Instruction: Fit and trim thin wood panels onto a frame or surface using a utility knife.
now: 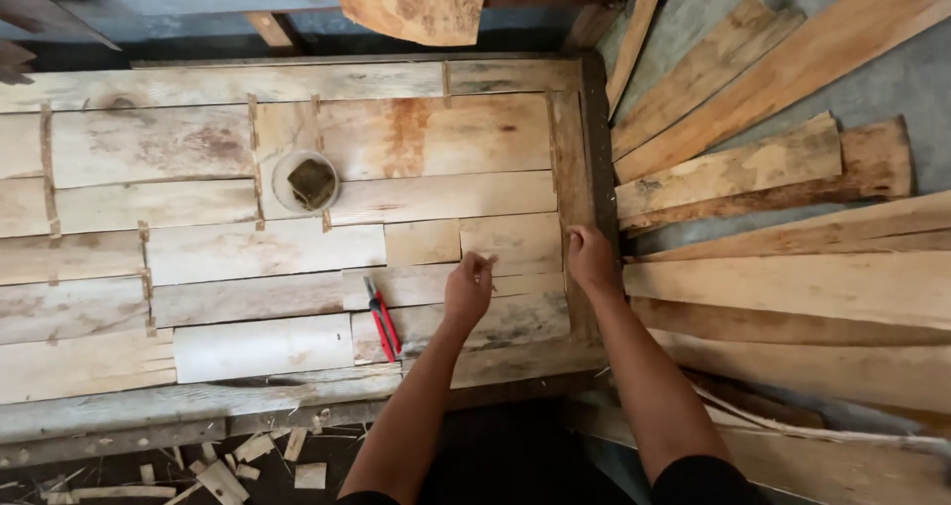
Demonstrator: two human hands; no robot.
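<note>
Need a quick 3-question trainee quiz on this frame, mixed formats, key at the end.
1. True or false: the left hand rests on the red-handled pliers.
2. Which hand lies on the dark frame edge at the right of the wooden panel? A) left B) right C) neither
3. Fill in: the white round container sits on the ____.

Key
1. False; the pliers lie apart, on the side away from the right hand, and the left hand's fingers are pinched above the boards.
2. B
3. wooden panel
</note>
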